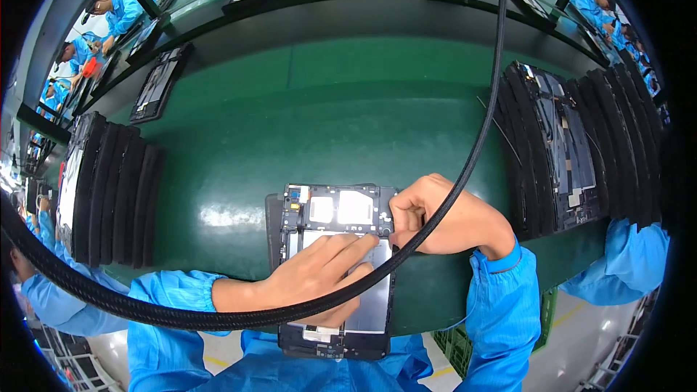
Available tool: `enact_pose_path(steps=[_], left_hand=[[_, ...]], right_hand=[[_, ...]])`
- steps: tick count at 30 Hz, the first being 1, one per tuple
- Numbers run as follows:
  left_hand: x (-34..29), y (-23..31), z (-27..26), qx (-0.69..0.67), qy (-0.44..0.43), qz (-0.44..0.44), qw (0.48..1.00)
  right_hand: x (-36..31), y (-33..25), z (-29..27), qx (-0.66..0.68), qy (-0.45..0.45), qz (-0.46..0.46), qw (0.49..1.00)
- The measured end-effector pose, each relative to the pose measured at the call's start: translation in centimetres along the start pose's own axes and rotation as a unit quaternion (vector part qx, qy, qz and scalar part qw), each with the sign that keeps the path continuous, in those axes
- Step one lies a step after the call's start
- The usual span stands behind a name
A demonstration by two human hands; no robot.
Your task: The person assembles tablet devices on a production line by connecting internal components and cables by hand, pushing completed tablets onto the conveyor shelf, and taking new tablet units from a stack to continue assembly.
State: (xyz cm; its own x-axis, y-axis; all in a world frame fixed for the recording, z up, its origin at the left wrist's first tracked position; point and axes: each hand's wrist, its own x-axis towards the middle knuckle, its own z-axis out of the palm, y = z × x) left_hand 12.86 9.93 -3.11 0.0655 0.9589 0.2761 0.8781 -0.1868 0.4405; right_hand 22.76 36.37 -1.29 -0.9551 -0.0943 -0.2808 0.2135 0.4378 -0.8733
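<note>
An opened tablet (pixel 341 208) with its inner parts bare lies in front of me, its near end at the table's front edge. It shows a black frame, pale metal plates and a silvery panel. Across its middle rests my left hand (pixel 319 272), fingers stretched toward the right side and apart, partly behind the black cable. At the upper right edge of the tablet, my right hand (pixel 443 218) has its fingers curled and pinched together. Whatever sits between those fingertips is hidden. A dark flat piece (pixel 273 221) sticks out from under the tablet's left side.
A thick black braided cable (pixel 485 127) arcs across the view, over my left hand. Stacks of dark padded trays stand at left (pixel 123 192) and right (pixel 624 141); the right stack shows a tablet (pixel 566 145). Another tablet (pixel 158 83) lies back left, below a shelf (pixel 327 11). People in blue work nearby.
</note>
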Motion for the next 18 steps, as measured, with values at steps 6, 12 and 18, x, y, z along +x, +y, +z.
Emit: enact_pose_path(steps=[6, 12, 18], left_hand=[[0.6, -0.2, -0.1, 0.037, -0.011, 0.007, 0.999], [0.3, -1.2, 0.0, 0.095, 0.078, 0.067, 0.99], [-0.3, -1.4, 0.1, 0.111, 0.072, 0.041, 0.99]], right_hand=[[0.4, -0.5, 0.2, 0.102, 0.009, 0.022, 0.995], [1.3, 0.0, 1.9, 0.117, 0.085, -0.017, 0.989], [1.7, -0.5, 2.3, 0.076, 0.12, 0.004, 0.99]])
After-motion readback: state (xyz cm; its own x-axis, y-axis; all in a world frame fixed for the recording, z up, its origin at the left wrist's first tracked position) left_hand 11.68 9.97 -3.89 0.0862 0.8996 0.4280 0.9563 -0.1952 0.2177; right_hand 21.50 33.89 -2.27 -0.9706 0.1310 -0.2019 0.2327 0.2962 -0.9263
